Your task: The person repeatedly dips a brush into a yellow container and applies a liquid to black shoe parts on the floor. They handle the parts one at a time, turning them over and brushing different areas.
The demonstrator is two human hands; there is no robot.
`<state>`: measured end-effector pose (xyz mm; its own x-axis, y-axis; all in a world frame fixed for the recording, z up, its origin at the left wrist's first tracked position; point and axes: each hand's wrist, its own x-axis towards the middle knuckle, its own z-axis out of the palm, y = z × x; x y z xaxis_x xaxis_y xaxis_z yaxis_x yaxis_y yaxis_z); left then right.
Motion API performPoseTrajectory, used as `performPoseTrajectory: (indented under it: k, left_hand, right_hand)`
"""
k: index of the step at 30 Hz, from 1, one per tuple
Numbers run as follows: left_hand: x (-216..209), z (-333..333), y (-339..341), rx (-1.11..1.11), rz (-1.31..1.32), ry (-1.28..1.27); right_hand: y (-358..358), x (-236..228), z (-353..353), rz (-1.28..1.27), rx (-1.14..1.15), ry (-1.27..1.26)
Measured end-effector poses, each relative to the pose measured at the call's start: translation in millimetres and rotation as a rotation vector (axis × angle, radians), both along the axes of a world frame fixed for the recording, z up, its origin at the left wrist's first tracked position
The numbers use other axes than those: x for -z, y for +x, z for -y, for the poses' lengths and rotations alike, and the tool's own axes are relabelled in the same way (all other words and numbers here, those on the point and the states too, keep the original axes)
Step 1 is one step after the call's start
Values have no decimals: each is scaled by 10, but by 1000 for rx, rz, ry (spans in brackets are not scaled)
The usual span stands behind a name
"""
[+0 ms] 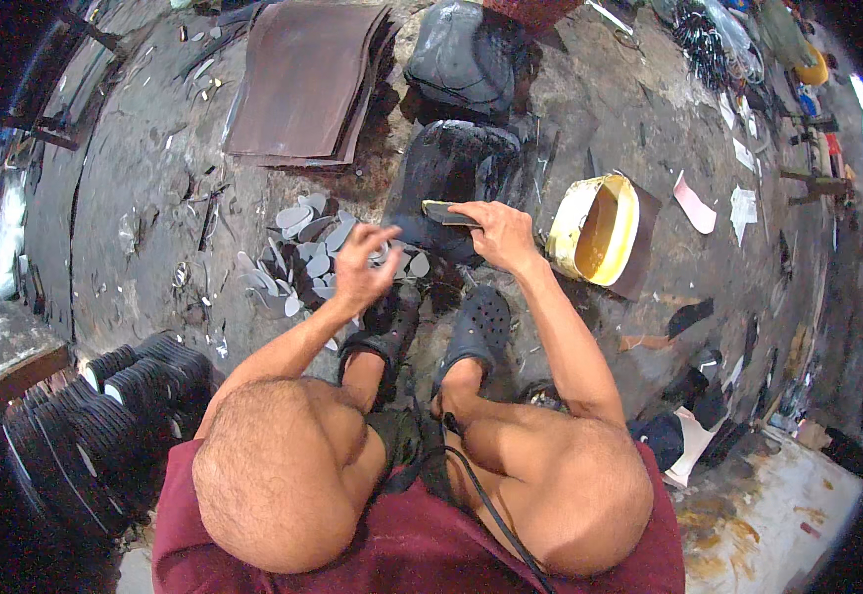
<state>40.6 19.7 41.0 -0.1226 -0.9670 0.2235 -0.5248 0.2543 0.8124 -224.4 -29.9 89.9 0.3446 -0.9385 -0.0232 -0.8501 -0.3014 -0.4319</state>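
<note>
My right hand grips a flat dark strip with a yellowish edge, thumb and fingers closed on its right end. That strip is over a dark block with a worn top in front of my feet. My left hand hovers beside a loose heap of small grey oval pieces; its fingers are blurred by motion, and whether a piece is between them I cannot make out. To the right of my right hand stands a cut-open white container with yellow-brown glue-like stuff inside.
Large brown sheets lie stacked at the far left, beside a black rounded bundle. Rows of black sole-shaped pieces stand near left. Scraps, including a pink one, litter the floor at right. My clogs flank the near middle.
</note>
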Motion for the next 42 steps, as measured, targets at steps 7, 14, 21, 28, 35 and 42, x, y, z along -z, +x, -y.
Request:
performPoseTrajectory:
  k: [7,14,21,28,35,42]
  left_hand:
    - [-304,297,112,-99,165,-257]
    - [-215,476,-10,16,54,-127]
    - [-36,533,-181,102,170,-100]
    - [-68,497,-708,556,709,-280]
    - [-276,988,-755,794,617,-123]
    - [-199,1214,-900,1051,898,-275]
  right_hand:
    - [-112,101,-133,-9,-145,-40]
    - [-315,175,-381,-53,-295,-126]
    - [-417,-179,-247,70,-111,237]
    - [-1011,-1100,81,924,555,-87]
    - [-1082,-724,-106,950,659,-170]
    - [-920,-577,-168,1151,704,-169]
